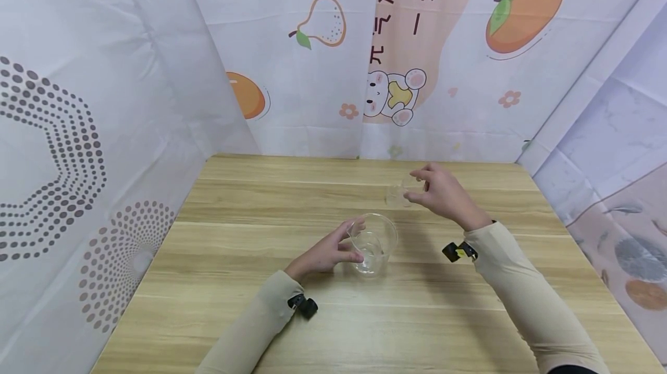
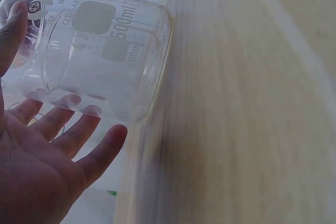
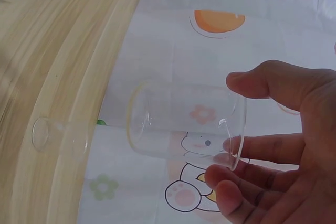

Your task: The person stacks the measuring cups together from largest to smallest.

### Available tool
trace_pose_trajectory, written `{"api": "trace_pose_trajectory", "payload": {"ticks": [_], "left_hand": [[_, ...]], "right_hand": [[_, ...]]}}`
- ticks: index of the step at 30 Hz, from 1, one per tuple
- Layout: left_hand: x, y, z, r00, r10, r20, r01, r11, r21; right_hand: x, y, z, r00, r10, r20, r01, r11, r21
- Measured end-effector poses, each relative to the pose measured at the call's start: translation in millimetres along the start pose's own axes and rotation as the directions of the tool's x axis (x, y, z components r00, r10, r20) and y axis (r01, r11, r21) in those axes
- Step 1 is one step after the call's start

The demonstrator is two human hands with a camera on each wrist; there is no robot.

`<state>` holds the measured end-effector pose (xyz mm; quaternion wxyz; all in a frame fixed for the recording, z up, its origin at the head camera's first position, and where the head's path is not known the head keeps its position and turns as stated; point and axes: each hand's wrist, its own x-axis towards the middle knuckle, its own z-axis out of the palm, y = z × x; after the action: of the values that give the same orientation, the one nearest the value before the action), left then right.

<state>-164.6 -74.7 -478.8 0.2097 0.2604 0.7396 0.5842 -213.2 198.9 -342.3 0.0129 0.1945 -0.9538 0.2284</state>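
My left hand (image 1: 330,249) holds a large clear glass beaker (image 2: 100,11), marked 500ml, with the thumb on one side and the fingers on the other. A smaller beaker (image 2: 105,72) with its own printed scale shows nested inside it. Farther back on the right, my right hand (image 1: 443,191) pinches a small clear beaker (image 3: 184,119) near its rim, thumb opposite the fingers. Its base points down towards the table in the right wrist view. An even smaller clear glass vessel (image 3: 60,137) stands on the table close by, with little of it visible in the head view.
A wood-grain table (image 1: 229,235) lies under both hands. Behind it hangs a white curtain (image 1: 292,84) printed with fruit and a cartoon animal; further patterned curtains close off the left and right sides.
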Motion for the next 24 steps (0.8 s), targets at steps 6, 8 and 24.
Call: {"api": "trace_pose_trajectory", "payload": {"ticks": [6,8,24], "left_hand": [[-0.3,0.6,0.1,1.0,0.001,-0.005,-0.001,1.0,0.017],[-0.5,0.6,-0.1,1.0,0.002,-0.004,-0.002,1.0,0.021],[-1.3,2.4,0.5,1.0,-0.01,-0.009,0.01,1.0,0.006]], "right_hand": [[-2.0,-5.4,-1.1,1.0,-0.01,0.005,0.01,1.0,0.005],[-2.4,-7.2,-1.1,1.0,-0.013,0.005,0.013,1.0,0.003],[-8.0,-22.2,-1.7,0.999,-0.053,-0.004,0.053,0.999,-0.001]]}}
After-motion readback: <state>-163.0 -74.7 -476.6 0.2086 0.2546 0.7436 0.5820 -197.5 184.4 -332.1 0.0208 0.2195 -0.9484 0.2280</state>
